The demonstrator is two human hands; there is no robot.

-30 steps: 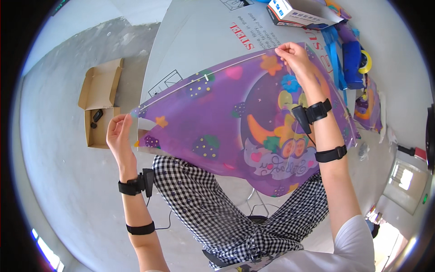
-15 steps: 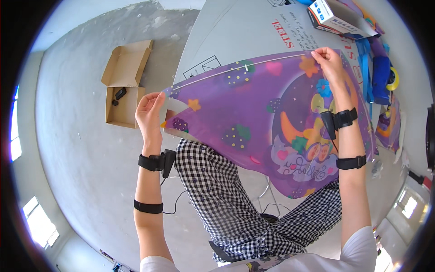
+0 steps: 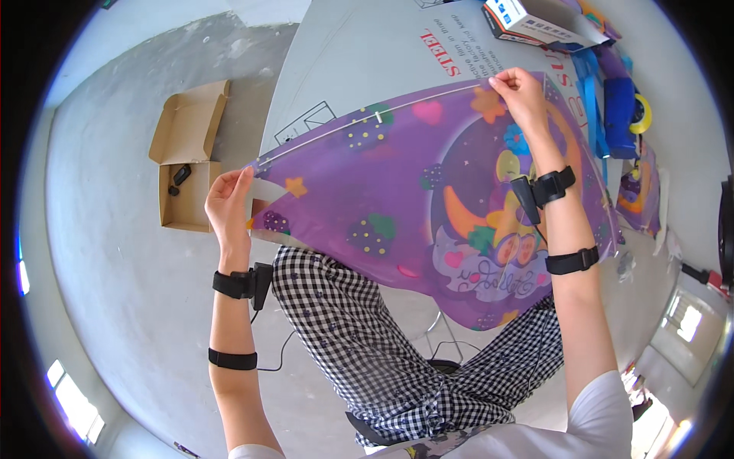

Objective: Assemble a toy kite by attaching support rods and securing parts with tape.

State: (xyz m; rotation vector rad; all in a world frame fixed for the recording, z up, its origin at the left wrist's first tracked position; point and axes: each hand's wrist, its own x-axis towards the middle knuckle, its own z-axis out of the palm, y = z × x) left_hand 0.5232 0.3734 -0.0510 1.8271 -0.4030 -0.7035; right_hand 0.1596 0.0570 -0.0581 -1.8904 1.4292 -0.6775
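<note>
A purple kite [image 3: 359, 187] printed with stars, hearts, berries and a moon spreads over the table edge and my lap. Along its far edge runs a thin white rod [image 3: 321, 135], with a small white fitting [image 3: 378, 117] partway along it. My left hand [image 3: 229, 203] pinches the kite's left corner at the rod's near end. Farther up the same edge, my right hand [image 3: 521, 98] grips it between thumb and fingers. The sheet hangs stretched between both hands, its lower edge sagging by my right knee.
A grey printed table [image 3: 344, 53] lies beneath. On its right are a white box [image 3: 547, 27], a blue object [image 3: 621, 115], yellow tape [image 3: 642, 115] and another colourful printed sheet [image 3: 638, 191]. An open cardboard box [image 3: 183, 218] with small black items sits at left.
The whole scene has shifted left in the picture as my view turned. Both hands keep their hold on the kite's edge, with little change between them.
</note>
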